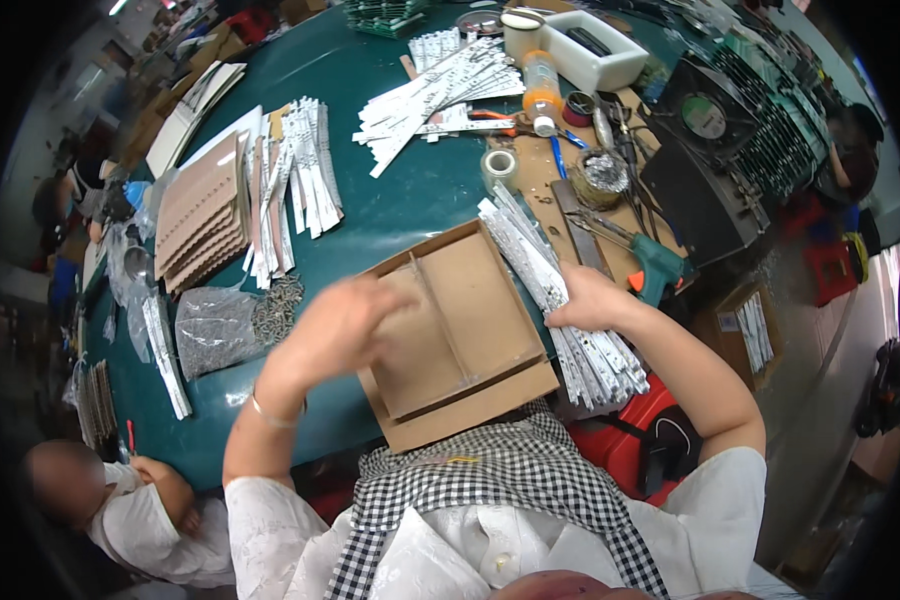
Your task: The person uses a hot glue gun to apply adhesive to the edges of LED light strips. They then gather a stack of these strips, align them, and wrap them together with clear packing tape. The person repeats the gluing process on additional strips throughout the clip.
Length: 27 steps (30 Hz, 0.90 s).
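Note:
In front of me a shallow cardboard box point(490, 310) with a divider sits at the table's near edge, tilted. My left hand point(345, 325) hovers over its left side, slightly blurred, fingers apart, with nothing visible in them. To the right of the box lies a thick bundle of white circuit-board strips point(595, 355), with dark marks along them. My right hand point(588, 298) grips this bundle near its middle, thumb on the near side; some fingers are hidden behind the strips.
Beyond the box are a tape roll point(500, 168), an orange-capped bottle point(542, 90) and piled strips point(440, 90). A green glue gun point(655, 265) lies right of the bundle. Left are brown boards point(205, 215) and a bag of small parts point(215, 330). Another person point(150, 510) is at lower left.

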Motion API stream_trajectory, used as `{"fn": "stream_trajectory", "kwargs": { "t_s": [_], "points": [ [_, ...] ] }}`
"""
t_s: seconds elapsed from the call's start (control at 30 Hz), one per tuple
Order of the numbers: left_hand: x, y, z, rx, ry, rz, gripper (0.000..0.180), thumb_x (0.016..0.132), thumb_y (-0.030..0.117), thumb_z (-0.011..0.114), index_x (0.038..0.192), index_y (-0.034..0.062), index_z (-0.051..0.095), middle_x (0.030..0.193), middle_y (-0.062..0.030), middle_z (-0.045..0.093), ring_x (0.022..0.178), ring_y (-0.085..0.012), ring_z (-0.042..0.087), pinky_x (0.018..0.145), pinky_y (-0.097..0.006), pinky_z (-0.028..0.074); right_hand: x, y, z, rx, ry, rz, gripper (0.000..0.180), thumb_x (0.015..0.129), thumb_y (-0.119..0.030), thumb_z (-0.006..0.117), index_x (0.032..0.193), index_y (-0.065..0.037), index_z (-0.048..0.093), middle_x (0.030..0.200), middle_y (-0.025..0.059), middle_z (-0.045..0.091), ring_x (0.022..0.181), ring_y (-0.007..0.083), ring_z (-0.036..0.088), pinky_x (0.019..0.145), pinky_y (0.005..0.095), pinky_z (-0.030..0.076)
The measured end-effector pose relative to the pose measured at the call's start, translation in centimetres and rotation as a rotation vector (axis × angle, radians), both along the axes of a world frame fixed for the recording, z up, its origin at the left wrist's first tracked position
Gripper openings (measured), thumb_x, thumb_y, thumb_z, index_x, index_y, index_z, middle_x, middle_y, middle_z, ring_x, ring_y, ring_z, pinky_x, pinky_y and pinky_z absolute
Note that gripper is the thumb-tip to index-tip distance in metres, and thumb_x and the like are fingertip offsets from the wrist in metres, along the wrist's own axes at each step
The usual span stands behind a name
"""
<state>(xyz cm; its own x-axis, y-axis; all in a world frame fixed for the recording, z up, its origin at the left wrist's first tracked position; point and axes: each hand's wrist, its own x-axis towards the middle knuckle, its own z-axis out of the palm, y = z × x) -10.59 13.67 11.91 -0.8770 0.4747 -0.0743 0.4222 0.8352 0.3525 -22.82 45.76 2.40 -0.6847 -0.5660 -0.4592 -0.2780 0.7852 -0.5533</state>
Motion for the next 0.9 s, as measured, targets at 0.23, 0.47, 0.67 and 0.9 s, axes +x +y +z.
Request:
{"fn": "stream_trajectory", "kwargs": {
  "t_s": [0.23,0.47,0.67,0.9],
  "points": [
    [9.4,1.5,-4.5,0.259,-0.152,0.060,0.046,0.068,0.024,0.082,0.106,0.0069,0.064,0.090,-0.0110,0.065,0.092,-0.0325,0.062,0.084,-0.042,0.046,-2.1,-3.1,-1.0,-0.072,0.026,0.024,0.077,0.063,-0.023,0.084,0.123,0.010,0.050,0.115,0.0306,0.062,0.110,0.0399,0.062,0.097,0.0403,0.047],
    [11.5,2.1,-7.7,0.182,0.055,0.200,0.032,0.069,0.010,0.077,0.099,0.0078,0.065,0.087,-0.0091,0.066,0.087,-0.0298,0.063,0.082,-0.040,0.046,-1.9,-4.0,2.2,-0.043,0.318,0.028,0.076,0.072,-0.042,0.082,0.123,0.007,0.053,0.106,0.0296,0.066,0.105,0.0430,0.063,0.093,0.0461,0.049],
    [12.7,2.0,-8.6,0.306,0.161,0.269,0.022,0.067,0.005,0.078,0.088,0.0072,0.069,0.073,-0.0070,0.061,0.073,-0.0270,0.058,0.075,-0.039,0.045,0.4,-1.6,2.9,-0.093,0.426,0.008,0.052,0.084,-0.027,0.074,0.124,0.003,0.060,0.106,0.0259,0.066,0.103,0.0412,0.062,0.090,0.0451,0.048],
    [12.5,2.6,-9.6,0.392,0.243,0.258,0.024,0.065,0.002,0.080,0.086,0.0076,0.069,0.069,-0.0055,0.059,0.067,-0.0251,0.056,0.073,-0.037,0.044,4.4,0.2,2.6,0.023,0.629,-0.124,0.031,0.075,-0.015,0.079,0.101,-0.001,0.070,0.093,0.0162,0.064,0.095,0.0359,0.063,0.084,0.0427,0.050]
  ]
}}
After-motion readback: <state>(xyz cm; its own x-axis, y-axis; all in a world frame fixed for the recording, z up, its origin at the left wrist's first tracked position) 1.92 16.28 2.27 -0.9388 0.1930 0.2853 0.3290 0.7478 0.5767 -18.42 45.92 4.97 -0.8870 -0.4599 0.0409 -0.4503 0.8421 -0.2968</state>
